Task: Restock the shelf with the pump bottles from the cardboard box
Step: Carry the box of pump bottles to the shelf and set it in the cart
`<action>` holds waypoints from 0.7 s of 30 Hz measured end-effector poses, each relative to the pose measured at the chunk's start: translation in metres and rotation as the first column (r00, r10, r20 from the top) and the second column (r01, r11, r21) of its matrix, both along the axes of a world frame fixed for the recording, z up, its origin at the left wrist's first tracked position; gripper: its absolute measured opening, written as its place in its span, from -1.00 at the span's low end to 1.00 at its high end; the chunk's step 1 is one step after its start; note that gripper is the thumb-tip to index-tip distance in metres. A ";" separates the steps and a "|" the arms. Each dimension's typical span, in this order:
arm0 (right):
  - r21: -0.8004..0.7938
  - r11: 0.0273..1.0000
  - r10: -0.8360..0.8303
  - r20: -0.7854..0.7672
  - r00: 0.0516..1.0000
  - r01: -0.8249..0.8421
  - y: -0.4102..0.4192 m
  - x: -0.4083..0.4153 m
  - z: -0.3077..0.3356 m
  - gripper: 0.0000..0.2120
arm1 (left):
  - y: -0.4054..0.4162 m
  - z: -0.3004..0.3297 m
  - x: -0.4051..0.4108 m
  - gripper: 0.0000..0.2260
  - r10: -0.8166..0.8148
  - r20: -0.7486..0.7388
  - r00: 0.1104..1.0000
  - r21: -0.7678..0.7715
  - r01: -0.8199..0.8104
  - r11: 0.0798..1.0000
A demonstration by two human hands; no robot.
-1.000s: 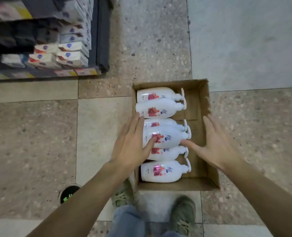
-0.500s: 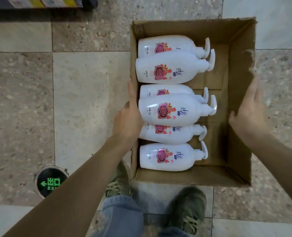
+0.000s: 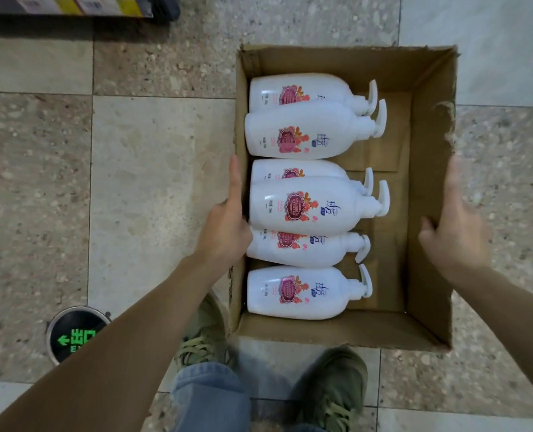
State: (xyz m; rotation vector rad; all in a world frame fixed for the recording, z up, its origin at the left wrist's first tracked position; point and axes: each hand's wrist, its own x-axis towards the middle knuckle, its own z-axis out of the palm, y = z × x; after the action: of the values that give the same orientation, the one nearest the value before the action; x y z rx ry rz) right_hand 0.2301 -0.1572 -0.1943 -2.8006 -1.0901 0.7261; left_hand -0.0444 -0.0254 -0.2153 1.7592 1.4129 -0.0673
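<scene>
We see six white pump bottles (image 3: 302, 207) lying on their sides along the left of the open cardboard box (image 3: 427, 188) on the tiled floor (image 3: 134, 182), each with a red floral label and pump pointing right. Our left hand (image 3: 227, 226) clasps the box's left wall; our right hand (image 3: 455, 232) clasps its right wall.

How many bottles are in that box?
6, lying along the box's left side: two overlapping at the far end, two stacked mid-box, two nearest. More may hide underneath.
</scene>
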 end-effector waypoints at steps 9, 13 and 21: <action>0.098 0.995 -0.004 0.002 1.000 0.003 -0.001 0.016 0.145 -0.07 | 0.012 0.143 0.004 -0.15 0.003 0.019 1.000 0.015 -0.003 1.000; 0.130 0.992 0.005 -0.012 1.000 -0.003 0.006 0.035 0.273 -0.06 | 0.026 0.263 0.019 -0.11 -0.033 0.045 0.998 0.029 0.032 0.999; 0.162 0.987 -0.007 0.028 1.000 0.002 0.011 0.074 0.559 -0.07 | 0.046 0.551 0.065 -0.10 -0.125 0.095 0.988 0.136 0.112 0.984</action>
State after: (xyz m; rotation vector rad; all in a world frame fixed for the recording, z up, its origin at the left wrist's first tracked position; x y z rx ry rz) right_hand 0.3036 -0.1463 0.3643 -2.6836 -1.0941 0.5711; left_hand 0.0203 0.0205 0.3357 1.9256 1.2616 0.0534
